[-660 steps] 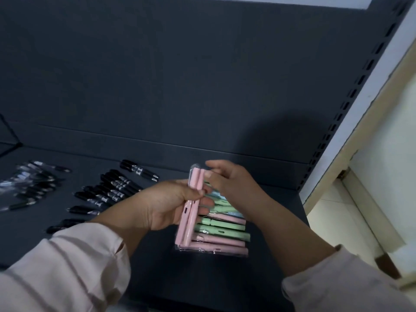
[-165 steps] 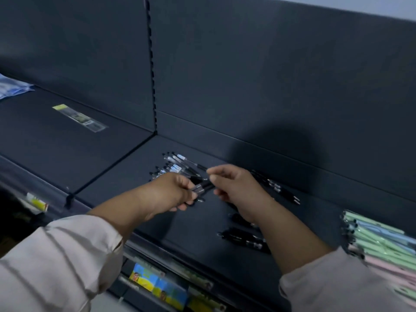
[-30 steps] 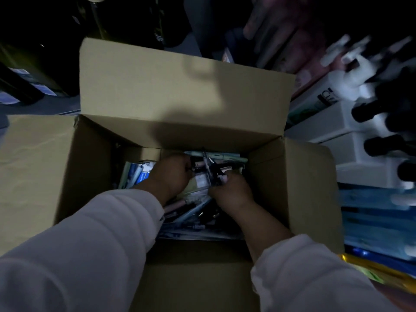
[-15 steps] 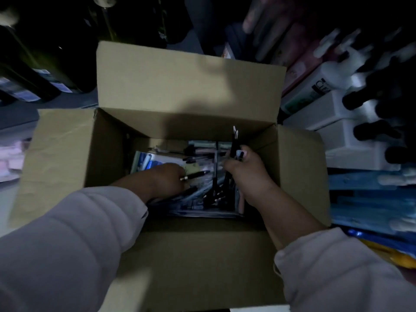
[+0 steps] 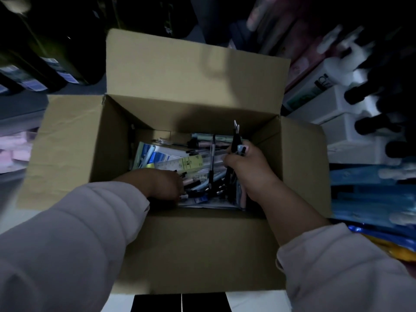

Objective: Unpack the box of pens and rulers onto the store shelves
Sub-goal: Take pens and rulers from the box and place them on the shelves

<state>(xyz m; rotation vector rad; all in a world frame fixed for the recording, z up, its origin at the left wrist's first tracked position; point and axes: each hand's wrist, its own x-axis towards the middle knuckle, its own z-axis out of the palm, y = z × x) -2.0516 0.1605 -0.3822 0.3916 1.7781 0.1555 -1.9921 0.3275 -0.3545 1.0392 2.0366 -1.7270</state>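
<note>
So the cardboard box (image 5: 198,70) sits open, full of loose pens (image 5: 202,185) plus a clear ruler (image 5: 180,164) with a yellow-green label, print too tiny to read. The right hand (image 5: 249,167) is wrapped round a bunch of dark pens (image 5: 236,138), tips up. The left hand (image 5: 164,183) is down among the pens, can't tell its grip.

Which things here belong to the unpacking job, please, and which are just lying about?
Job: cardboard box; loose pens and ruler inside; black pens gripped by right hand; left hand down among the loose ones.
Lying about: dark bottles; white pump bottles; blue packets.
</note>
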